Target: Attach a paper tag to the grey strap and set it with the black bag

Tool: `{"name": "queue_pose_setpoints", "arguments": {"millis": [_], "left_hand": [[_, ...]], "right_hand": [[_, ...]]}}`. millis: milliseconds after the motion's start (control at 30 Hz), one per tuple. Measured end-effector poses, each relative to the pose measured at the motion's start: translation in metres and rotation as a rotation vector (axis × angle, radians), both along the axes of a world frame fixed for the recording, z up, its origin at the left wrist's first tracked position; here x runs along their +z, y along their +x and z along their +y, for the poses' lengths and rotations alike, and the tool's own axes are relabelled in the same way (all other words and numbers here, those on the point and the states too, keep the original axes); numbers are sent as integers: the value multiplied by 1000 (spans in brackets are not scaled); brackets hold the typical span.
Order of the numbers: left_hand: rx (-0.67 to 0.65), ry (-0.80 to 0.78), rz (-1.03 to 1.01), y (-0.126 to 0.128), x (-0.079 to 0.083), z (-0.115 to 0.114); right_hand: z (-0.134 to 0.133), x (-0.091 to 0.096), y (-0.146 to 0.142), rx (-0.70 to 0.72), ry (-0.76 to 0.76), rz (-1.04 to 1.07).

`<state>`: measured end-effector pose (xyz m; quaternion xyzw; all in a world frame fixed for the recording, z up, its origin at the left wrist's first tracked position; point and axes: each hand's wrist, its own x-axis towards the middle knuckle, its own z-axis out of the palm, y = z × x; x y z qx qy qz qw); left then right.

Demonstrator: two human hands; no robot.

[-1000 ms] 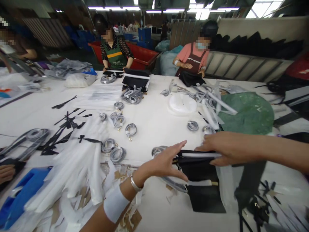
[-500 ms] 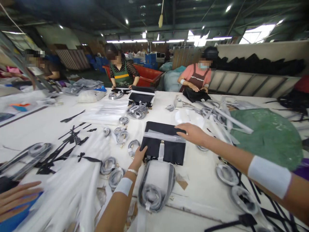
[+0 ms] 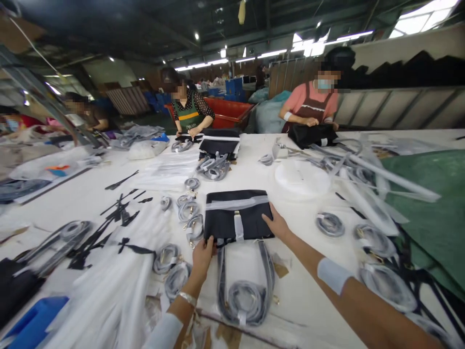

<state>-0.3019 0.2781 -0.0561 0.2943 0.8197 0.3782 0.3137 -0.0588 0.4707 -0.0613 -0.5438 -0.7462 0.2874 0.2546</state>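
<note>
A flat black bag [image 3: 220, 224] lies on the white table in front of me, with a pale translucent band across its upper part and a wrapped tab down its middle. My left hand [image 3: 202, 256] pinches its lower left corner, thumb on top. At the right edge, my right hand [image 3: 277, 224] grips the bag with the thumb on its front and the other fingers partly hidden. A plastic-wrapped handle [image 3: 268, 271] loops from the bag toward me. Inside that loop sits a coiled, wrapped strap [image 3: 246, 299] bound with a white band.
Several coiled straps [image 3: 176, 280] lie left of the bag, near white wrapping sheets [image 3: 105, 286] and black strips [image 3: 119, 208]. More coils [image 3: 330, 224] and green sheeting [image 3: 428, 194] are on the right. Two co-workers handle black items across the table, beside stacked black bags [image 3: 220, 144].
My right hand has moved from the bag's upper right corner down to its right edge. The bag has turned slightly and lies more level. Another hand at the lower left has left view.
</note>
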Motion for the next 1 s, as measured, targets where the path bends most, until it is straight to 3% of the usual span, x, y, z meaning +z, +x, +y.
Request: {"name": "queue_pose_setpoints", "arguments": {"millis": [100,167,233,300,367,500,567,633,700,800,900,1000], "left_hand": [[-63,-92,184,-16,29,6],[-83,-76,386,-23,50,21],[-197,41,649,-26,60,43],[-408,167,902,-28,52,68],[-504,157,1038,-29,30,87],[-491,70,1085,-37,-15,101],[-493,49,1093,-39,-21,102],[-485,27,1099,-37,-16,103],[-460,15,1110,-30,-8,104],[-403,7,1122,-16,2,97],[-377,60,1081,1,4,71],[-444,243,986,18,4,30]], "right_hand": [[7,12,-10,-35,73,-27],[3,18,-13,13,261,-91],[0,18,-16,112,460,-190],[2,8,-18,179,531,-281],[9,-11,-18,186,517,-322],[28,-41,-19,189,519,-259],[34,-41,-21,214,520,-238],[32,-31,-23,216,500,-258],[18,-19,-22,201,494,-287],[-24,-12,-4,192,552,-236],[-80,-20,47,228,603,-117],[-128,-23,117,249,566,-94]]}}
